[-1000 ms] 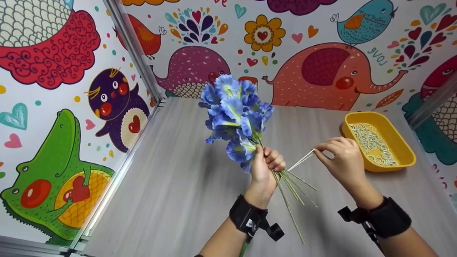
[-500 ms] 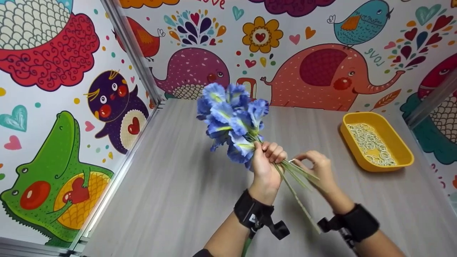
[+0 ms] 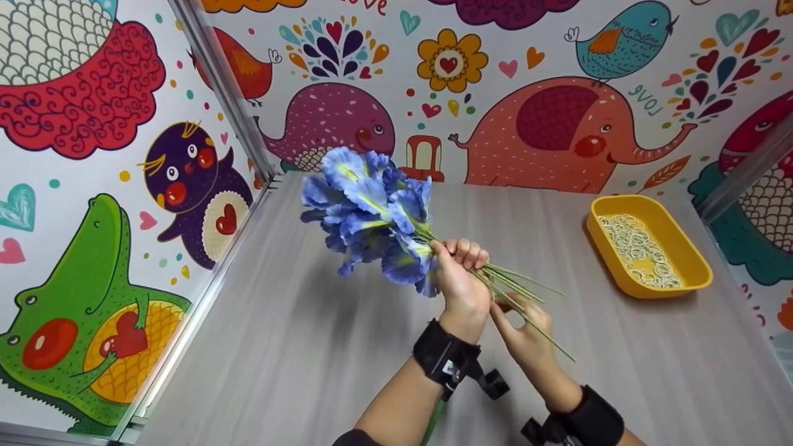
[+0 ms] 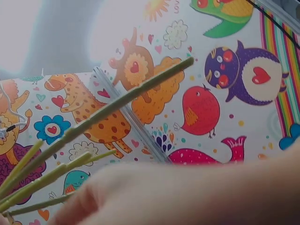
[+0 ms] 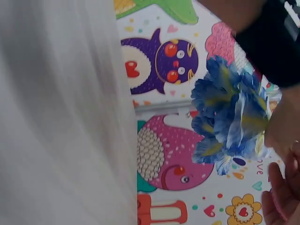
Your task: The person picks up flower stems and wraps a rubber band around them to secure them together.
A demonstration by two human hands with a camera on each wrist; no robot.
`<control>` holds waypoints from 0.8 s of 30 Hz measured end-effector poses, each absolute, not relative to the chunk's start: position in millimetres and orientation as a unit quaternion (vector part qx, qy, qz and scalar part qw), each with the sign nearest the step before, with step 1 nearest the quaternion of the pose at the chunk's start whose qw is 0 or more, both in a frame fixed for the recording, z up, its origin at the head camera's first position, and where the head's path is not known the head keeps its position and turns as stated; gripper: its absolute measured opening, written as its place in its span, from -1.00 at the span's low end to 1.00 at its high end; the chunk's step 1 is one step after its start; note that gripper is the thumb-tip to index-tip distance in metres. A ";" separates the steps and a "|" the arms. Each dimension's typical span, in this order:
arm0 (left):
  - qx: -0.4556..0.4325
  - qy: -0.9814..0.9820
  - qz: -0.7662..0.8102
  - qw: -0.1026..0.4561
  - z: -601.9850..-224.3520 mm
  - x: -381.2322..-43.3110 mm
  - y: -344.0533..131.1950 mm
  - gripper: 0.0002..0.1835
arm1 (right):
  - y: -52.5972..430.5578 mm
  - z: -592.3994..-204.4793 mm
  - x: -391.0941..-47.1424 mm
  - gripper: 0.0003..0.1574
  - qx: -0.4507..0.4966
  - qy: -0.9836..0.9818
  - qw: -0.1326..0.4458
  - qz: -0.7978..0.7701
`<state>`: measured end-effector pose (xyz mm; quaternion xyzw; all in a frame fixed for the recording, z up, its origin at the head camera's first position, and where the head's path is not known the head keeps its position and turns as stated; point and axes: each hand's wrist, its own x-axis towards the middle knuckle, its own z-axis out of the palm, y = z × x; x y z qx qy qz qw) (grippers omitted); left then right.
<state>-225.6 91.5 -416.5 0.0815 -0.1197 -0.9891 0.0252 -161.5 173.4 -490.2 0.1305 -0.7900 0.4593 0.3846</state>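
Observation:
A bunch of blue artificial irises [image 3: 372,217] leans to the left, its flower heads also visible in the right wrist view [image 5: 229,112]. My left hand [image 3: 461,285] grips the green stems [image 3: 533,285] just below the blossoms. Cut stem ends fan out to the lower right; the left wrist view shows several stems [image 4: 93,117] close up. My right hand [image 3: 526,325] is close under the left palm, thumb and bent forefinger pinched together behind the stems. The pale rubber band at its fingertips is almost wholly hidden there.
A yellow plastic tub [image 3: 687,251] at the right holds many pale rubber bands [image 3: 638,248]. Everything rests over a grey wood-grain table [image 3: 279,347]. Walls printed with cartoon animals stand behind and to the left, joined by a metal frame [image 3: 210,80].
The right hand has drawn the stretched rubber band leftward, from beside the tub to beneath the stems. The bunch has tipped further left, and its stem ends now point more to the right.

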 end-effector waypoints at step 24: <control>-0.128 -0.258 -0.950 0.120 -443.0 -220.3 111.2 -0.55 | 168.6 -431.6 -123.9 -0.68 -0.127 -0.387 -0.035 0.913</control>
